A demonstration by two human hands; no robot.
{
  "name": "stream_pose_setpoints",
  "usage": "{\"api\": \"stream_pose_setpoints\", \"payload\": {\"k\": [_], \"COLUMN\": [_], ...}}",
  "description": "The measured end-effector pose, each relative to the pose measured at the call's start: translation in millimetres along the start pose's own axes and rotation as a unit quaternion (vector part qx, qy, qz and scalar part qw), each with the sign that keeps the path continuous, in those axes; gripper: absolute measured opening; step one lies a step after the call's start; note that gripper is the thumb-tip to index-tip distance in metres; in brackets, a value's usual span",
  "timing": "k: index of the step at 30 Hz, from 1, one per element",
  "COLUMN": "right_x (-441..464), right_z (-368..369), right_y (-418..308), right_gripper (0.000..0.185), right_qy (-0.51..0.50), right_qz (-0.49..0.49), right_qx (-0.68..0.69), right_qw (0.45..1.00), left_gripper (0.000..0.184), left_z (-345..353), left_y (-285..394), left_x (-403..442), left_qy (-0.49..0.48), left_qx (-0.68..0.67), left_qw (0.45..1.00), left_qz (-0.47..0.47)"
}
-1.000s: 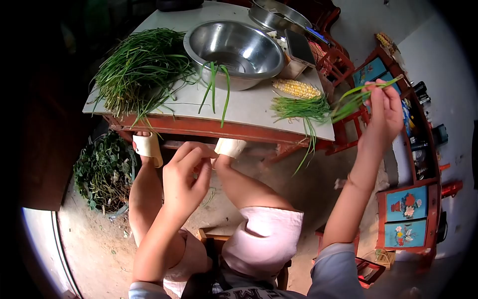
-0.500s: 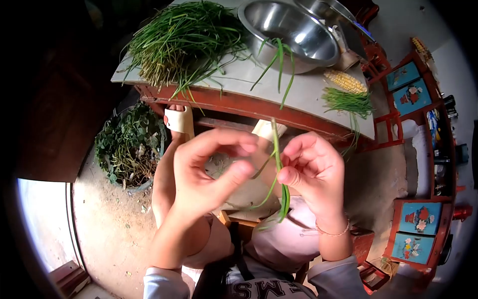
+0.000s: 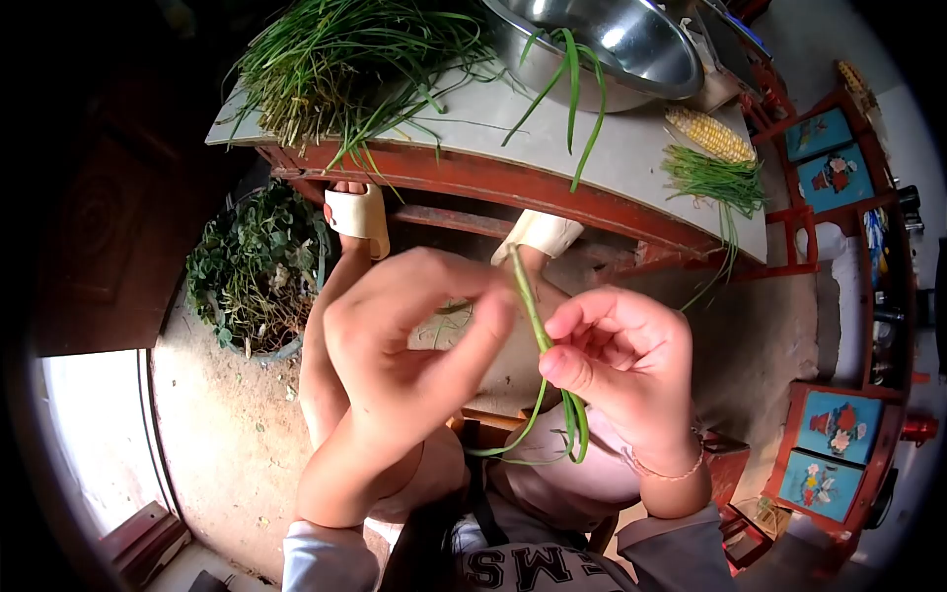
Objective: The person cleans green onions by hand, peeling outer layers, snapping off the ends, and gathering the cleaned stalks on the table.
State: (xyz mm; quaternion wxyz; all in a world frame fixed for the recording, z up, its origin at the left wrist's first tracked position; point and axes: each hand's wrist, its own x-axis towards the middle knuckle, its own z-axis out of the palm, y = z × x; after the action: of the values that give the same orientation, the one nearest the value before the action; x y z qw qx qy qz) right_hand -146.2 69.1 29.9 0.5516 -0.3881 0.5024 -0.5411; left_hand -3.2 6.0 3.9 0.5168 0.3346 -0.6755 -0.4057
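A thin garlic chive (image 3: 533,314) is held in front of me, its pale stalk end up and its green leaves curling down. My right hand (image 3: 636,365) grips it between thumb and forefinger about midway, the other fingers curled. Thumb and forefinger of my left hand (image 3: 395,345) come together in a pinch at the stalk's upper end, slightly blurred. On the table beyond lies a big heap of chives (image 3: 335,74). Several long leaves hang over the near side of a steel basin (image 3: 641,89).
A corn cob (image 3: 712,134) and a small bunch of chives (image 3: 712,182) lie at the right of the table (image 3: 444,148). A tub of leafy trimmings (image 3: 258,266) stands on the floor at left. Sandals (image 3: 357,219) are under the table edge. Painted cabinets (image 3: 834,424) line the right.
My left thumb and forefinger have closed from a wide gap into a pinch by the stalk. The chive has tilted to the left. The view has shifted slightly.
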Motion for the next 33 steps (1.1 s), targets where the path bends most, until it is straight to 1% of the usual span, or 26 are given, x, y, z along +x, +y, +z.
{"api": "stream_pose_setpoints", "payload": {"k": [1,2,5,6,8,9,10,11,12,13,15,16,17,18,19,21,22,23,25,27,29,31,32,33], "right_x": [-1,-2,-3,-4,-6,-6,-6,-6,-5,-5,-4,-4,-4,-3,-2,-2,-2,-2,-2,-2,-1,0,0,1], "right_z": [0,0,-1,-3,-6,-6,-7,-7,-7,-8,-12,-16,-18,-19,-20,-21,-21,-22,-21,-19,-18,-17,-17,-17], "right_y": [-1,-1,1,0,-2,-2,0,1,2,4,5,4,4,8,8,9,9,7,6,6,7,7,7,6], "right_gripper": [0.018,0.018,0.019,0.019,0.018,0.018,0.018,0.018,0.018,0.018,0.017,0.017,0.018,0.017,0.017,0.017,0.017,0.017,0.017,0.015,0.013,0.011,0.010,0.009], "right_qy": [-0.001,-0.003,-0.014,-0.014,-0.048,-0.049,-0.041,-0.032,-0.029,-0.016,0.000,-0.024,-0.047,-0.049,-0.046,-0.032,-0.032,-0.029,-0.027,0.006,0.012,0.016,0.032,0.047], "right_qz": [0.017,0.033,0.041,0.041,0.083,0.083,0.060,0.038,0.037,0.026,0.016,0.014,0.011,-0.008,-0.009,-0.023,-0.023,-0.011,0.000,-0.004,-0.016,-0.029,-0.059,-0.089], "right_qx": [0.000,0.000,0.036,0.037,0.088,0.088,0.074,0.060,0.061,0.072,0.082,0.097,0.113,0.123,0.122,0.119,0.118,0.111,0.105,0.046,0.056,0.064,-0.011,-0.087], "right_qw": [1.000,0.999,0.998,0.998,0.992,0.991,0.995,0.997,0.997,0.997,0.997,0.995,0.992,0.991,0.991,0.992,0.992,0.993,0.994,0.999,0.998,0.997,0.998,0.991], "left_gripper": [0.005,0.005,0.004,0.005,0.007,0.009,0.015,0.019,0.021,0.023,0.015,0.009,0.007,0.015,0.013,0.013,0.017,0.017,0.019,0.020,0.019,0.016,0.014,0.014], "left_z": [1,-2,1,1,-3,-4,-8,-2,1,4,6,7,6,6,6,14,13,13,12,14,18,21,21,22], "left_y": [0,-2,-10,-16,-21,-23,-26,-26,-29,-31,-25,-14,-5,0,4,6,6,5,3,5,6,6,5,4], "left_x": [0,2,8,11,15,18,19,20,21,21,11,8,5,2,3,3,0,-1,-1,-1,-4,-8,-9,-10], "left_qy": [0.033,0.045,0.104,0.115,0.164,0.195,0.159,0.165,0.142,0.116,0.094,0.065,0.036,0.005,-0.031,-0.103,-0.149,-0.148,-0.165,-0.167,-0.140,-0.128,-0.115,-0.115], "left_qx": [0.015,0.063,-0.012,-0.036,0.043,0.087,0.171,0.143,0.241,0.335,0.351,0.342,0.333,0.280,0.238,0.098,0.042,0.041,-0.026,-0.031,0.027,0.053,0.080,0.079], "left_qw": [0.999,0.997,0.995,0.993,0.985,0.977,0.972,0.976,0.960,0.933,0.927,0.931,0.933,0.954,0.965,0.987,0.988,0.988,0.985,0.985,0.990,0.990,0.990,0.990], "left_qz": [-0.010,-0.003,-0.008,0.014,-0.016,-0.026,0.021,-0.019,0.025,0.069,0.089,0.111,0.132,0.103,0.108,0.073,0.020,0.019,-0.031,-0.020,0.001,0.001,0.002,0.002]}}
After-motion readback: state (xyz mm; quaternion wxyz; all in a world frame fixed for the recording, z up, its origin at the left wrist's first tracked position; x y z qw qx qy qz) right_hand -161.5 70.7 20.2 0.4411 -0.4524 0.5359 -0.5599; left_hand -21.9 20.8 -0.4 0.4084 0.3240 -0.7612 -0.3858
